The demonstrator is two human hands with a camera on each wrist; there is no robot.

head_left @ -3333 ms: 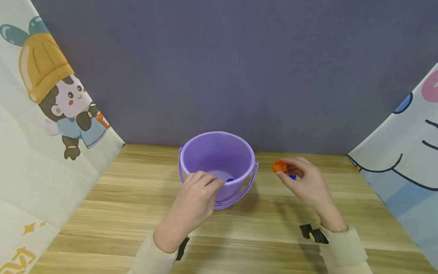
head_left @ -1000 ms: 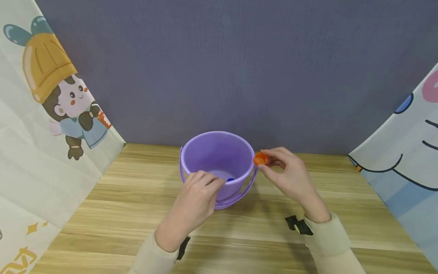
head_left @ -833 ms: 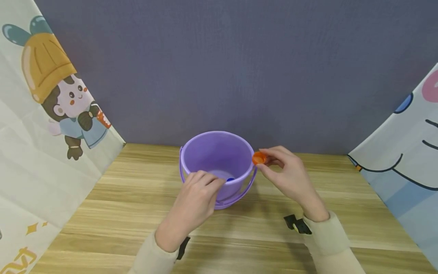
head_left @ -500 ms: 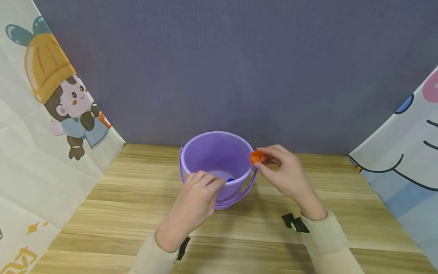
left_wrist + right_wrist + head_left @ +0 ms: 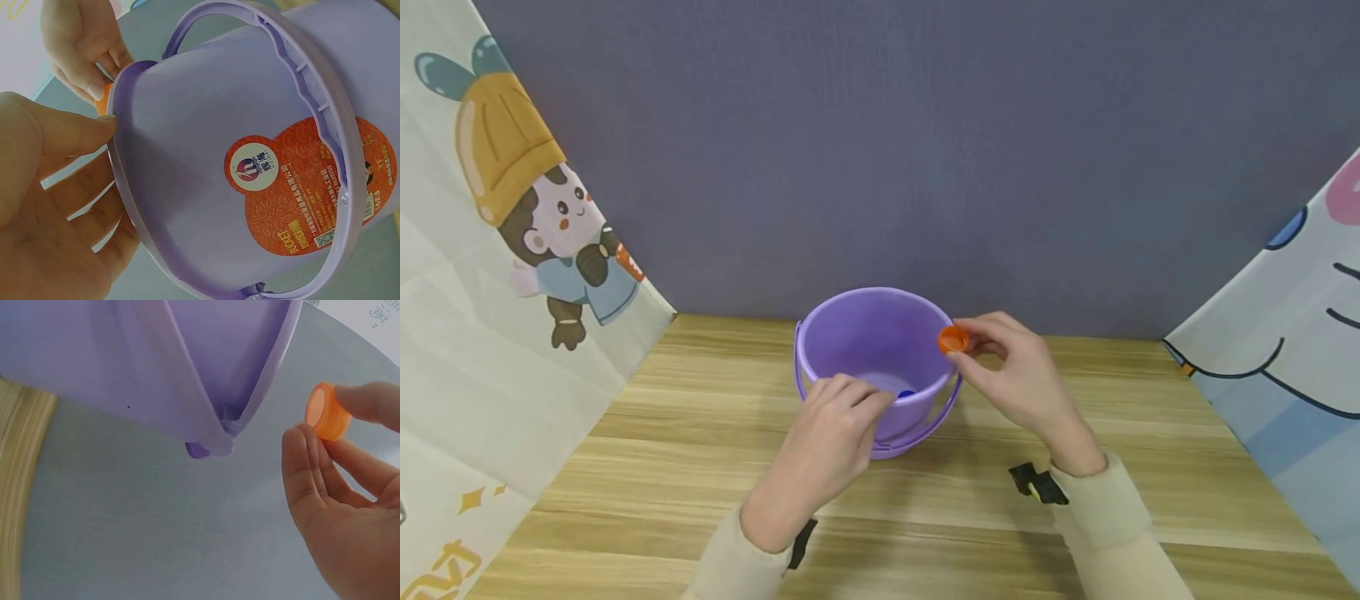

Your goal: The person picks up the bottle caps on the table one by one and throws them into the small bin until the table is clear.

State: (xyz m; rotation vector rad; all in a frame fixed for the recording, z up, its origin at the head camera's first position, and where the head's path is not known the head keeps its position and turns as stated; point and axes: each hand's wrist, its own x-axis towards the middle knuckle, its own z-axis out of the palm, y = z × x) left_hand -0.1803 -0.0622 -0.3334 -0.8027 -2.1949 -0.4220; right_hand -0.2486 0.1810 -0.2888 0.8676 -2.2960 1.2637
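A purple bucket stands upright on the wooden table, its mouth toward me and its handle hanging down in front. At the near rim my left hand grips the bucket, thumb on the outer wall and fingers over the edge, as the left wrist view shows. Between thumb and fingertips, my right hand pinches an orange bottle cap, its hollow side facing left. In the head view the cap overlaps the bucket's right rim. Inside the bucket, low behind the near rim, a small blue piece shows; the rim hides most of it.
A dark grey panel rises right behind the bucket. White printed sheets border the wood-grain table, the left sheet with a cartoon figure and the right sheet with black lines. A red label is on the bucket's front.
My right hand has carried the orange bottle cap leftward and slightly up to the bucket's right rim. A blue piece seen behind that hand at first is out of sight. My left hand stays put.
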